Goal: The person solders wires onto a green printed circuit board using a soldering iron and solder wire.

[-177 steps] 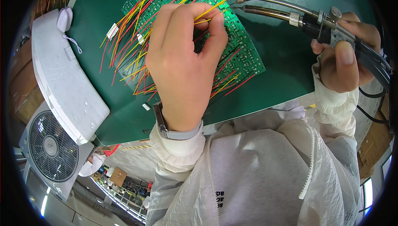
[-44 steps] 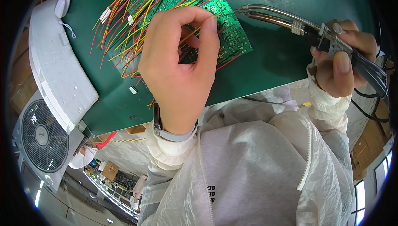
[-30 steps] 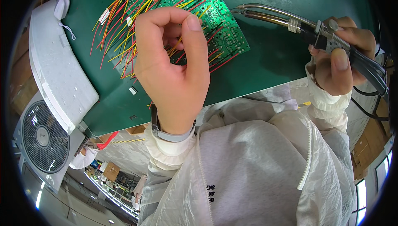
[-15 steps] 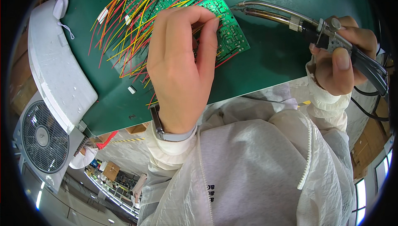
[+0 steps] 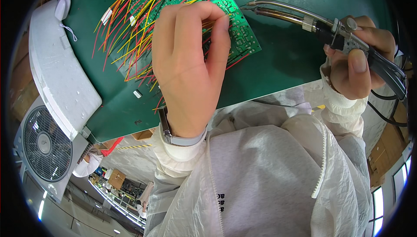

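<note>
The left hand (image 5: 189, 58) is closed in a thumb-and-forefinger pinch, apparently on one of the wires (image 5: 151, 8) (the fingers hide the contact), presumably steadying it. The circuit board (image 5: 246, 37) lies on the table (image 5: 282, 65) at twelve o'clock. The right hand (image 5: 360, 61) grips the soldering iron (image 5: 280, 16) by its handle, likely to spare the fingers heat; its long axis slants, tip pointing between nine and ten o'clock, beside the board's three o'clock edge.

The table (image 5: 295, 67) is viewed from close above by a fisheye camera worn on the head and faced downward; the wearer's torso (image 5: 269, 171) is also taken in, before the table's near edge.
</note>
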`<act>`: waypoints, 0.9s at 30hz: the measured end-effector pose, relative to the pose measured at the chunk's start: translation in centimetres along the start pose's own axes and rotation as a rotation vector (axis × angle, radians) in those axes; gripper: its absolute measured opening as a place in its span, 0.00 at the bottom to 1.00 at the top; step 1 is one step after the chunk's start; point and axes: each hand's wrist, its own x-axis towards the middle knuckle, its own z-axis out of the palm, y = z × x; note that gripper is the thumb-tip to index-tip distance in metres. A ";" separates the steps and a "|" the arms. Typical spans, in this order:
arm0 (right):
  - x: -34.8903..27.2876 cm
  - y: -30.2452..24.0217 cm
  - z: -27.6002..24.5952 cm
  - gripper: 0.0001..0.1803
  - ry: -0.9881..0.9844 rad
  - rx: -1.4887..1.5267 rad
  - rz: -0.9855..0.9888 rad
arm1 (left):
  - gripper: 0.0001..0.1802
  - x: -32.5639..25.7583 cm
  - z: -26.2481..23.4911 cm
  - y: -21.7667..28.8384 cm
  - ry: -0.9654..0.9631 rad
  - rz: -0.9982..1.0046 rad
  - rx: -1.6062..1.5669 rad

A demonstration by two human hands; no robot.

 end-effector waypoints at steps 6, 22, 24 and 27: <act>0.1 0.0 0.2 0.17 0.019 -0.018 0.002 | 0.10 -0.2 0.8 -0.9 0.075 0.071 0.036; 0.3 -0.1 -0.3 0.17 -0.056 -0.006 -0.012 | 0.04 0.1 0.8 -0.5 0.047 0.086 0.031; 0.3 0.0 -0.1 0.17 -0.060 0.001 -0.014 | 0.04 0.0 1.0 -0.7 0.063 0.088 0.028; 0.3 0.0 0.1 0.16 -0.067 0.010 -0.010 | 0.04 -0.1 0.9 -0.7 0.068 0.075 0.032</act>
